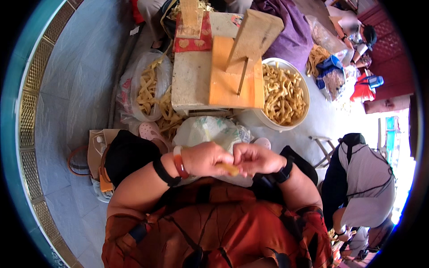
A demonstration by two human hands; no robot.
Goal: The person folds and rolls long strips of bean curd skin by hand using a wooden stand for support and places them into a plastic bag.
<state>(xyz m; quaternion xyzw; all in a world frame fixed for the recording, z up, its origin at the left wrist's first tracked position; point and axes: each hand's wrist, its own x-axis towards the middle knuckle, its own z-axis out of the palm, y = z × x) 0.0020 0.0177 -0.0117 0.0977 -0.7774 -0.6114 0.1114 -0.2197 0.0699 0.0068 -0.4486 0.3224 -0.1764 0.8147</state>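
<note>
My left hand and my right hand meet in front of my lap. Between their fingers is a short yellowish strip, its end blurred and partly covered by the fingers. Both hands pinch it. Beneath them a white plastic sack with printing lies across my lap and between my legs. Ahead stands a worn low table bearing a wooden board with a slanted wooden block and a thin metal rod. Right of it, a white bucket holds many knotted yellowish strips.
Long loose strips fill a plastic-lined tub at left and spill beside the table. A handbag stands by my left leg. A bent-over person is close on the right, near a folding stool. Someone else sits across the table.
</note>
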